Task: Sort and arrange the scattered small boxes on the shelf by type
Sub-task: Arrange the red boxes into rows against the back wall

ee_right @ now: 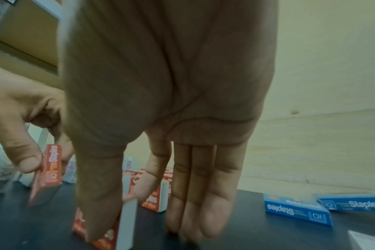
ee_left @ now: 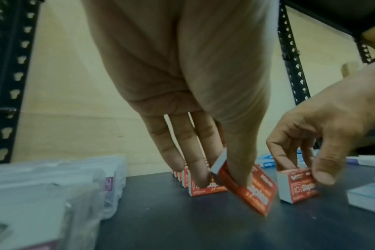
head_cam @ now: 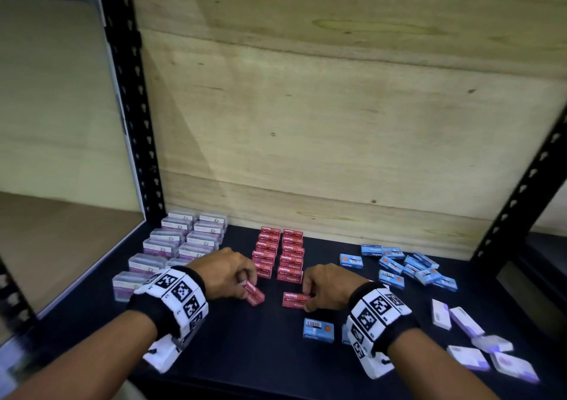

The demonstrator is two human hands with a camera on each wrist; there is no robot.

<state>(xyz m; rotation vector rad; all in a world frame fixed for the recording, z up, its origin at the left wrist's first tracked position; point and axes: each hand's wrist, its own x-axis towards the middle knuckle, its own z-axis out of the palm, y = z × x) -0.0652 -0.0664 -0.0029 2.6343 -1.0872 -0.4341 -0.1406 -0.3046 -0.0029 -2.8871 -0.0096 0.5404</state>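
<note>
My left hand (head_cam: 242, 280) pinches a red staples box (head_cam: 254, 294) between thumb and fingers, tilted just above the dark shelf (head_cam: 245, 347). In the left wrist view the same box (ee_left: 257, 194) hangs corner-down. My right hand (head_cam: 310, 292) pinches a second red box (head_cam: 294, 300), which stands on the shelf; thumb and index finger hold that box (ee_right: 126, 225) by its sides. Both boxes are at the front of two neat columns of red boxes (head_cam: 277, 255). Blue boxes (head_cam: 411, 269) lie scattered at the right.
Rows of clear boxes with purple labels (head_cam: 178, 246) fill the left back corner. A lone blue box (head_cam: 318, 329) lies near my right wrist. Several white-purple boxes (head_cam: 478, 338) lie loose at the front right. Black uprights (head_cam: 135, 108) and a wooden back panel (head_cam: 337, 123) bound the shelf.
</note>
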